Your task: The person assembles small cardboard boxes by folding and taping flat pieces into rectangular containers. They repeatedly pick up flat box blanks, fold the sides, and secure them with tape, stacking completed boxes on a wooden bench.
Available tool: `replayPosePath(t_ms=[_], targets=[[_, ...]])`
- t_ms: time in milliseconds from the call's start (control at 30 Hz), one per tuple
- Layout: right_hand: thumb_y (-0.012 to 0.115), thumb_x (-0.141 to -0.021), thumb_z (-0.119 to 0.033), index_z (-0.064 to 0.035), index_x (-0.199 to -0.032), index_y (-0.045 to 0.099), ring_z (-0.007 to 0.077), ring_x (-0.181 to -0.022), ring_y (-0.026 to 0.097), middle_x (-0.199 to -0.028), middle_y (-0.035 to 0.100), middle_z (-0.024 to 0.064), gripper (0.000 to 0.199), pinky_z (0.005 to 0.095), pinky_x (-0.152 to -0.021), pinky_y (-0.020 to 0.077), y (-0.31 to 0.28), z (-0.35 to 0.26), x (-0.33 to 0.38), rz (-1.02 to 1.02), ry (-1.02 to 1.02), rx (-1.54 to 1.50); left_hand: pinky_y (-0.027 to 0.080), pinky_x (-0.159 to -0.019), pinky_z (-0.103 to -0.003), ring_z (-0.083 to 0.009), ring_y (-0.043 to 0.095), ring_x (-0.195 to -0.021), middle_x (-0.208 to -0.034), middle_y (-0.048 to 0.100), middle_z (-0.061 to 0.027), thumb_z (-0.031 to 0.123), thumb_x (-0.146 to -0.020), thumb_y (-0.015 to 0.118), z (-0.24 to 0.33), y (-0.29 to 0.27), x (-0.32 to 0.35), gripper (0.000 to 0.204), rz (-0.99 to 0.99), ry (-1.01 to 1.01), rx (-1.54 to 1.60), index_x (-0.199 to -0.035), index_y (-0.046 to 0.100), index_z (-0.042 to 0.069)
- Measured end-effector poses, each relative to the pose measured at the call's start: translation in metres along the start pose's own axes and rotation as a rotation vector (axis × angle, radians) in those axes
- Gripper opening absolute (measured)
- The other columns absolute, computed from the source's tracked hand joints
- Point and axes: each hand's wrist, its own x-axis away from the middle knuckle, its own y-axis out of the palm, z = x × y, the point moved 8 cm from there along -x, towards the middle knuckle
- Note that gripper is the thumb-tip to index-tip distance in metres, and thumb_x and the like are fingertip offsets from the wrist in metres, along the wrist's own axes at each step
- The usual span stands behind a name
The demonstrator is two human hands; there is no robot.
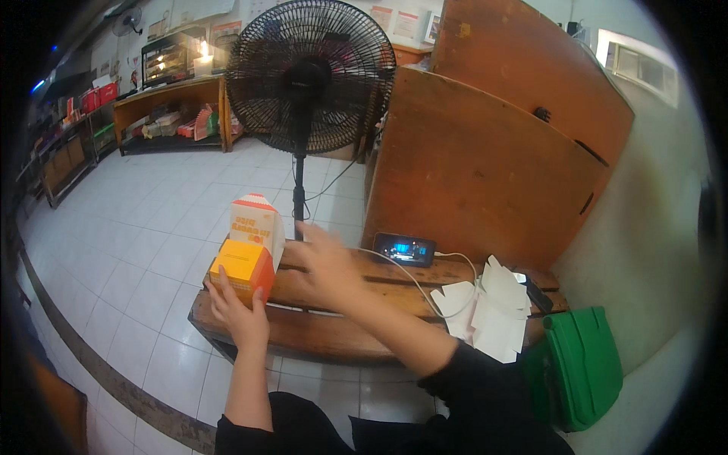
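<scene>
Steadying a yellow-and-orange box (243, 256) at the left end of a wooden bench (326, 334), a person's left hand (241, 315) curls its thumb and fingers around the near sides, presumably against slipping. The right hand (327, 267) is blurred just beside it; its grip cannot be told. Farther right, a phone (405, 249) shows its lit screen, probably angled for viewing.

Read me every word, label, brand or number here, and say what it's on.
I won't copy out wording, but here's where print shows:
White panel behind the yellow box: large orange lettering, upside down.
Yellow box: tiny marks on top, too small to read.
Phone: any screen text is too small.
Wall papers: too blurred.
Fan hub: badge too blurred.
</scene>
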Motion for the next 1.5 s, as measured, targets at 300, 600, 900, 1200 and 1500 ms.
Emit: replayPosePath(t_ms=[300, 600, 900, 1200, 1500], targets=[[0.085, -0.081, -0.04, -0.0028, -0.138, 0.053, 0.0397, -0.115, 0.067, -0.12, 0.068, 0.0242, 0.075, 0.05, -0.096, 0.0547, -0.214, 0.242, 0.257, -0.283, 1.068, 0.533, 0.018, -0.122, -0.062, -0.0489, 0.017, -0.153, -0.167, 0.014, -0.0303, 0.047, -0.1, 0.066, 0.032, -0.024, -0.001, 0.085, 0.156, 0.16, -0.005, -0.165, 0.023, 0.015], [0.092, -0.072, -0.045, -0.0047, -0.161, 0.027, 0.0392, -0.11, 0.071, -0.121, 0.07, 0.0253, 0.118, 0.0477, -0.093, 0.0574, -0.221, 0.27, 0.376, -0.425, 1.389, 0.457, 0.023, -0.121, -0.057, -0.0444, 0.025, -0.149, -0.16, 0.027, -0.0262, 0.033, -0.101, 0.068, 0.07, 0.001, 0.022, 0.066, 0.097, 0.328, 0.083, -0.156, 0.04, 0.008], [0.047, -0.102, -0.009, -0.0027, -0.138, 0.051, 0.0397, -0.098, 0.073, -0.108, 0.071, 0.0243, 0.037, 0.0505, -0.082, 0.0585, -0.255, 0.246, 0.327, -0.096, 1.131, 0.686, 0.024, -0.12, -0.055, -0.0438, 0.031, -0.144, -0.155, 0.034, -0.0252, 0.021, -0.093, 0.073, 0.127, 0.017, 0.06, 0.065, 0.092, 0.587, 0.014, -0.149, 0.046, 0.004], [0.055, -0.097, 0.003, -0.0031, -0.122, 0.063, 0.0304, -0.096, 0.068, -0.107, 0.07, 0.0178, 0.027, 0.0407, -0.088, 0.0522, -0.355, 0.141, 0.267, 0.871, 0.53, 0.285, 0.055, -0.084, -0.032, -0.0237, 0.064, -0.105, -0.148, 0.044, -0.0204, 0.0, -0.084, 0.076, 0.196, -0.007, 0.107, 0.059, -0.186, 0.592, 0.547, -0.139, 0.055, 0.005], [0.059, -0.095, 0.004, -0.0028, -0.126, 0.062, 0.0254, -0.082, 0.069, -0.105, 0.069, 0.0161, 0.032, 0.0368, -0.071, 0.0546, -0.254, 0.028, 0.156, 0.491, 0.159, -0.346, 0.052, -0.096, -0.037, -0.0341, 0.059, -0.12, -0.141, 0.05, -0.0258, 0.012, -0.074, 0.091, 0.264, -0.023, 0.19, 0.065, -0.176, 0.818, 0.454, -0.132, 0.06, 0.011]])
